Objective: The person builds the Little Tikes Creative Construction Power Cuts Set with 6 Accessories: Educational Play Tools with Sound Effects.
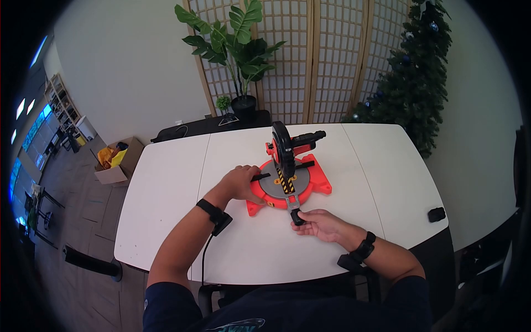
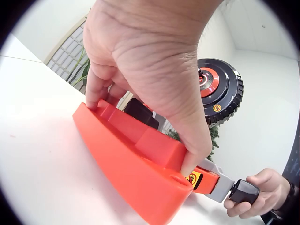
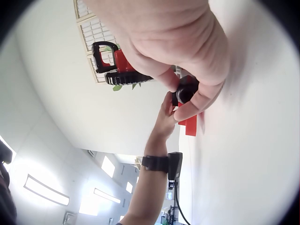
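A toy miter saw with an orange-red base (image 1: 319,178) and a grey round turntable (image 1: 266,187) stands on the white table. Its black toothed blade guard (image 1: 282,145) is raised above a yellow-and-black striped slot. My left hand (image 1: 241,182) grips the left side of the base, thumb near the front and fingers toward the back; the left wrist view shows them spanning the red side piece (image 2: 126,164). At the front, my right hand (image 1: 322,225) holds the black knob (image 1: 297,217) on the turntable's grey arm between thumb and fingers. In the right wrist view the fingers partly cover this knob (image 3: 186,90).
A small black object (image 1: 436,214) lies near the right edge of the white table (image 1: 166,193). Behind the table are a potted plant (image 1: 243,55), a lattice screen and a decorated tree (image 1: 415,83). An open cardboard box (image 1: 128,160) stands to the left.
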`<state>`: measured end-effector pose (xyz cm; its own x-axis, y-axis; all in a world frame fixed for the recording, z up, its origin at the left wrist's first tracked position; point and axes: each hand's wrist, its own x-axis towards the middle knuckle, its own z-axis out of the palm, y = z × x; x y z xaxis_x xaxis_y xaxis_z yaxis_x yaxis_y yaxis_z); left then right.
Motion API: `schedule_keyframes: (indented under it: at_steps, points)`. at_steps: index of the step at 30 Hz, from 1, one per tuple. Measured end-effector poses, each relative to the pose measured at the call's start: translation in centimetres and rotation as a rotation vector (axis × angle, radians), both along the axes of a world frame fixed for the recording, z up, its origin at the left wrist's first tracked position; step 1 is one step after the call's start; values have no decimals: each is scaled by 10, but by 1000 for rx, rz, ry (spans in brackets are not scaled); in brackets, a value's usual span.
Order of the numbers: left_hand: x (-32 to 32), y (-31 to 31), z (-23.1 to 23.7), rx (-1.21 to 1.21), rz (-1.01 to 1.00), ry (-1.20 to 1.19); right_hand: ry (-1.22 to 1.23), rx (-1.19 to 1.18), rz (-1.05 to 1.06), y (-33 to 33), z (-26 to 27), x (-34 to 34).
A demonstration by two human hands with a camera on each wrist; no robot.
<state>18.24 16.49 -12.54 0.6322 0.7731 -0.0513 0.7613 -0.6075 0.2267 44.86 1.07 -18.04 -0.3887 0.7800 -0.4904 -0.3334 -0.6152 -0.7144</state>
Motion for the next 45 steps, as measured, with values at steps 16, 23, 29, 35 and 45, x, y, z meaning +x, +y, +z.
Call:
schedule_keyframes:
  at_steps: [16,23,29,35,45]
  points:
    - [0,-1,0,4,1,-15,54,-20,14,0,-9,-3]
    - [-1,0,-2,14,-3,-15,8,-10,51,0,-6,-2]
    - [0,0,0,13,-12,-18,136,-78,94,5,-12,2]
    - [0,0,-3,20,3,-7,-33,-32,36,0,-2,-4]
    - [0,-1,0,15,3,3,81,-85,50,0,-1,1]
